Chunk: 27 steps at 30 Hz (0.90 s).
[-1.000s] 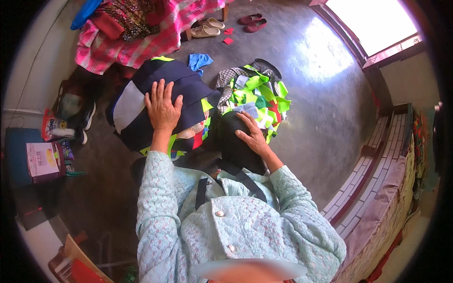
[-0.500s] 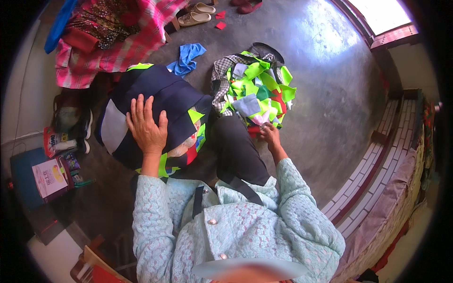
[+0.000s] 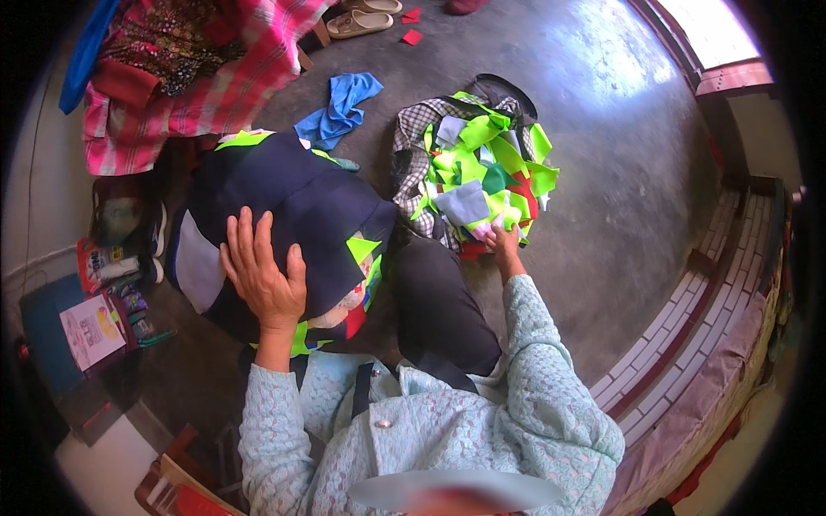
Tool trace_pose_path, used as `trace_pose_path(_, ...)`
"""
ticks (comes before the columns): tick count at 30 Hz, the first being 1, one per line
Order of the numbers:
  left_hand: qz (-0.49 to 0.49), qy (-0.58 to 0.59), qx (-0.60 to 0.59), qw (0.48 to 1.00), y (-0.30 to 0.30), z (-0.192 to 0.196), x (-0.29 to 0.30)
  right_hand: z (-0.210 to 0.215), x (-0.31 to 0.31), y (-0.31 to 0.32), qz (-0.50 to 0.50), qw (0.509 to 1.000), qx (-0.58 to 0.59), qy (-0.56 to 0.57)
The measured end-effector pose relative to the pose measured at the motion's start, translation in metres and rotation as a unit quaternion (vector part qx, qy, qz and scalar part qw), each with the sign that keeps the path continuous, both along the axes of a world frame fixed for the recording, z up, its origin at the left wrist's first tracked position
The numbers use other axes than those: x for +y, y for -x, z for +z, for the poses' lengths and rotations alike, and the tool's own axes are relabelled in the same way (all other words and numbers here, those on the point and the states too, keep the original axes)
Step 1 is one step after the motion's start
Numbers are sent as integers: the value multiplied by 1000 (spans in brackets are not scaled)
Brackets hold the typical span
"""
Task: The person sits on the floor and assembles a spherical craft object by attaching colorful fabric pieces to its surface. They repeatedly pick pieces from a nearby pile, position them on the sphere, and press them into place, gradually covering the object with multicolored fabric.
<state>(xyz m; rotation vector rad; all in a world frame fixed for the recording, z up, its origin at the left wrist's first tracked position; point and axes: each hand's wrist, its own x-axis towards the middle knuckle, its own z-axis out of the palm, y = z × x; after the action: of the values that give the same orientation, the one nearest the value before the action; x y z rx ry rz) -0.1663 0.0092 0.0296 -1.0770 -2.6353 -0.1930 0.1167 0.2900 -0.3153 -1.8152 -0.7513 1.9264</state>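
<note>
A: What is recorded at the far left?

B: A blue box (image 3: 47, 340) is seen at the left edge, with a printed booklet (image 3: 90, 331) laid on it. Small packets (image 3: 107, 262) and a dark shoe (image 3: 157, 230) are noted just behind. A red and pink checked cloth (image 3: 202, 82) is listed above them, by the upper rim.

A: And the left hand?

B: The left hand (image 3: 262, 275) is laid flat, fingers spread wide and palm down, on a navy garment (image 3: 301, 206). Nothing is gripped; the cloth is only pressed. The garment is heaped on the floor in front of the person's knees, and neon yellow-green pieces (image 3: 361, 254) are seen at its near edge, with a red scrap tucked below.

A: What is entered further along?

B: A blue rag (image 3: 340, 107) is found on the concrete floor (image 3: 619, 172), behind the navy garment. A pair of sandals (image 3: 357, 19) and small red scraps (image 3: 411, 26) are noted near the top rim.

A: And the right side?

B: A pile of fabric scraps (image 3: 482, 163) is recorded, mostly neon yellow-green with grey, green and red pieces, resting on a checked cloth (image 3: 413, 142). The right hand (image 3: 501, 245) is stretched to the pile's near edge, fingers curled among the scraps; whether one is actually pinched cannot be told. A brick ledge (image 3: 688, 344) is noted at the far right.
</note>
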Motion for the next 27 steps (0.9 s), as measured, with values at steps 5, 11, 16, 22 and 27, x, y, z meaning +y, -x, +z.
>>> trace_pose_path(5, -6, -11, -1, 1000, 4, -1, 2, -20, 10, 13, 44, 998, -21, 28)
trace_pose_path(11, 0, -8, -5, 1000, 2, -3, 1, -21, 19, 30, 279, 842, -415, -204)
trace_pose_path(16, 1, -1, -2, 1000, 1, 0, 2, -32, 26, 13, 216, 867, -404, -197)
trace_pose_path(22, -3, -5, -8, 1000, 3, -2, 1, -39, 31, 22, 147, 945, -229, -182)
trace_pose_path(27, -3, 2, -8, 1000, 0, 1, 2, -2, 49, 38, 159, 969, -24, -186)
